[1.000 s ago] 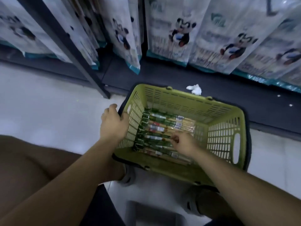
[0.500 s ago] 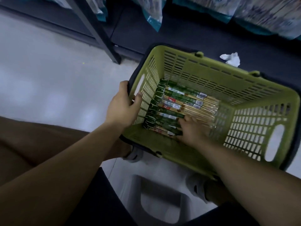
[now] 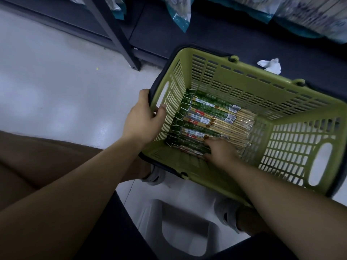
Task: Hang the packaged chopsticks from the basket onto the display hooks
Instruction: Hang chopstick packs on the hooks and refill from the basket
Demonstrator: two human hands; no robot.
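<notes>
Head view: basket [image 3: 234, 79] is set on floor [image 3: 56, 94]. Rim is gripped by left hand [image 3: 142, 119]; right hand [image 3: 220, 152] is laid on chopsticks [image 3: 216, 117], grasp unclear.

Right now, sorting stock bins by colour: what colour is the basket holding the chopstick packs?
The basket is olive green, dark-rimmed; head view.

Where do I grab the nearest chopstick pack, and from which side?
Probably its middle, from above, pinching across the narrow width. The pack lies flat in the basket, tight beside others, so only its top is open.
</notes>
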